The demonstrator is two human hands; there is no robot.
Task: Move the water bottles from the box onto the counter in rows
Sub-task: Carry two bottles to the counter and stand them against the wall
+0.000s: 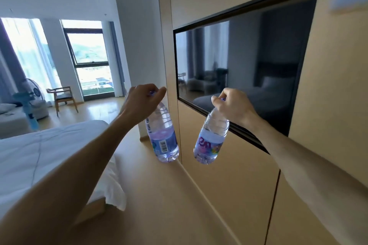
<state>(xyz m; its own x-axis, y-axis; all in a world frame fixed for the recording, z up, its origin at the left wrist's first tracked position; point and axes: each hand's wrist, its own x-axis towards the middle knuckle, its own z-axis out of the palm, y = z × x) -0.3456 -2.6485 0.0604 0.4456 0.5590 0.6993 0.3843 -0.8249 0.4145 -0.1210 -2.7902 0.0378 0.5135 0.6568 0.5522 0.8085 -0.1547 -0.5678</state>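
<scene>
Your two forearms bare to frame edge, no sleeves in view. Your left hand (142,98) and right hand (234,106) bare too: no gloves, rings, watch or wristband visible.

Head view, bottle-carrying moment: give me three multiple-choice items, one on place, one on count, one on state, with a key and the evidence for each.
1. Where is the TV?
A. Set into the wood wall panel on the right
B. On the bed
C. On the floor by the window

2. How many water bottles are being held?
A. One
B. Two
C. Four

3. How are the bottles held?
A. Lying flat on open palms
B. Pinched at the cap end, hanging down
C. Tucked under the arms

Key: 1 A, the dark screen sits within the panel. 2 B, the left hand holds the left bottle and the right hand holds the right bottle. 3 B, fingers curl round each cap, bodies dangling above the wooden surface.
</scene>
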